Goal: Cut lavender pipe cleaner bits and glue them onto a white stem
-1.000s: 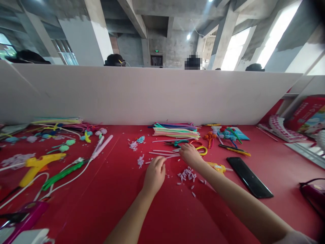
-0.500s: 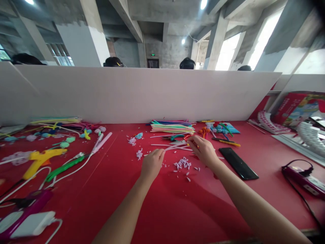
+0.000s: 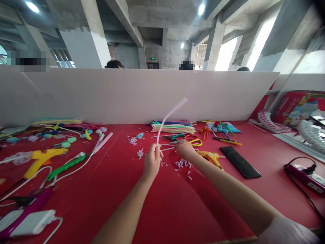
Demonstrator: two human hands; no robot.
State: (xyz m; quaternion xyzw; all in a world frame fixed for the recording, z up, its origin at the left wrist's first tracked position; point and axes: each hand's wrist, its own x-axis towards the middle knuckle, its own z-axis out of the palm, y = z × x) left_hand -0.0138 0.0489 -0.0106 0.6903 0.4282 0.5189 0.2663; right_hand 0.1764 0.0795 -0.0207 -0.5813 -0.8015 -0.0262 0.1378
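My left hand is closed around the lower part of a pale lilac pipe cleaner. The stem stands up from the fist and bends to the right at its top. To the right, my right hand is low over the table with its fingers curled down by some pale pipe cleaners. What those fingers hold, if anything, is hidden. Yellow-handled scissors lie just beyond that hand. Small lilac cut pieces are heaped below it, and a yellow glue gun lies partly behind the right forearm.
A bundle of coloured pipe cleaners lies by the white partition. At right are a black phone and a power strip. At left lie another yellow glue gun, a pink hot tool and white cables.
The pipe cleaner in my left hand has swung from nearly flat to upright. My right hand has come off its end and moved left and down, uncovering the scissors and the glue gun.
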